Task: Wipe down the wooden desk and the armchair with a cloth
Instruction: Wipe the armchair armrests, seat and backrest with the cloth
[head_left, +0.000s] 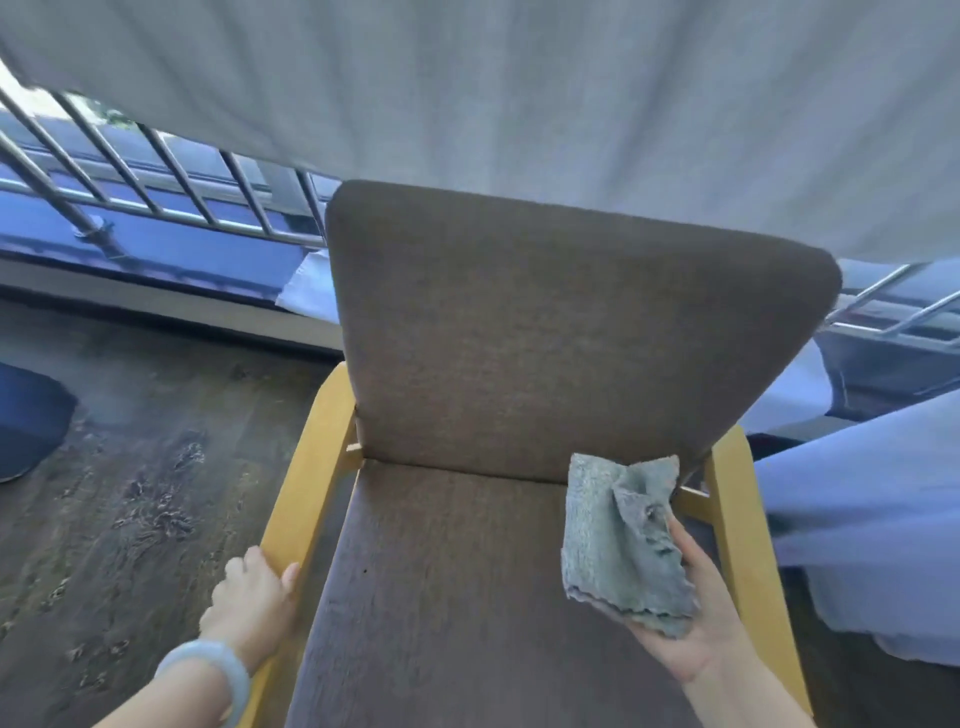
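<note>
An armchair (545, 338) with brown fabric cushions and a yellow wooden frame fills the middle of the view, facing me. My left hand (254, 603) grips the chair's left wooden armrest (306, 467), thumb on the inner side. My right hand (696, 613) holds a crumpled grey-green cloth (618, 540) above the right part of the seat cushion (457, 587), close to the right armrest (743, 530). The cloth's top edge reaches the foot of the backrest. No desk is in view.
A pale grey curtain (519, 104) hangs behind and above the chair. A metal railing (171, 176) runs along the window at the left. Dark wooden floor (130, 467) lies left of the chair. Light blue fabric (872, 519) lies to the right.
</note>
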